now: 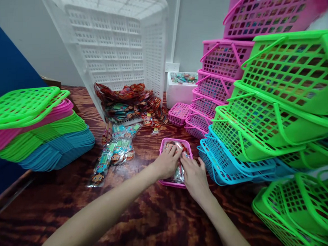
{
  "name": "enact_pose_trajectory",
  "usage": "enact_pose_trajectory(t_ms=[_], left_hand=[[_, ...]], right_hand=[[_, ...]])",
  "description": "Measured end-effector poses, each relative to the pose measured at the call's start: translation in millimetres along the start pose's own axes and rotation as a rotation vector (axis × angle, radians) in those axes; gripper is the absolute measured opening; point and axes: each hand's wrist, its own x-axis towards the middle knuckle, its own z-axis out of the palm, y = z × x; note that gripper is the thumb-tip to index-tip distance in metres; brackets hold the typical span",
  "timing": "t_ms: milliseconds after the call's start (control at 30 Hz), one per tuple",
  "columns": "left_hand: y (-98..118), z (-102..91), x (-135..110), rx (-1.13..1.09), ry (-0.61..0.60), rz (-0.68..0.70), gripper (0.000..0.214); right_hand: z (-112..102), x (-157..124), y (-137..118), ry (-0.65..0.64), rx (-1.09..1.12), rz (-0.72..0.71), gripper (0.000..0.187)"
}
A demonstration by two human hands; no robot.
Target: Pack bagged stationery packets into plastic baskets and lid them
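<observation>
A small pink plastic basket (190, 149) sits on the dark wood-grain table in front of me. Inside it lie shiny clear packets (179, 173) with printed cartoon-face items. My left hand (168, 163) rests over the left part of the basket, its spread fingers on the packets. From the right, my right hand (194, 172) reaches over the rim with its fingers apart, fingertips on the same packets. Partly hidden under my hands are the packets' upper sides. Left of the basket, similar flat packets (122, 151) lie in a loose pile.
A large white crate (153, 41) lies on its side, with a heap of red packets (130, 93) spilling out. Nested baskets (54, 141) stand at left. Filled pink baskets (216, 87), green baskets (288, 68) and blue baskets (224, 160) rise at right. A white foam box (176, 92) stands behind.
</observation>
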Motion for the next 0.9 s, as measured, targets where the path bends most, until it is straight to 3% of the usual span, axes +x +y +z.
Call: enact_pose_trajectory(t_ms=[167, 300, 433, 567, 700, 833, 900], left_hand=[[8.9, 16.3, -4.1, -0.021, 0.03, -0.123, 0.05], [28.2, 18.3, 6.5, -0.015, 0.056, -0.326, 0.057], [37.3, 9.3, 11.6, 0.003, 0.071, -0.426, 0.066], [34.6, 3.7, -3.8, -0.029, 0.226, -0.406, 0.063], [26.2, 12.5, -12.2, -0.003, 0.193, -0.338, 0.056], [17.0, 18.5, 3.9, -0.057, 0.136, -0.365, 0.059], [15.3, 13.9, 8.2, -0.144, 0.178, -0.403, 0.061]], right_hand=[[14.2, -18.4, -6.5, 0.129, 0.033, 0.055, 0.046], [15.4, -14.5, 18.1, 0.112, 0.094, 0.005, 0.047], [10.8, -1.1, 41.6, 0.126, 0.134, -0.059, 0.041], [12.9, 2.3, 31.5, 0.192, 0.069, -0.11, 0.045], [22.9, 1.7, 21.5, 0.183, -0.031, -0.131, 0.048], [31.6, 23.6, 41.3, 0.223, -0.038, -0.142, 0.047], [30.0, 36.4, 55.2, 0.248, -0.034, -0.19, 0.046]])
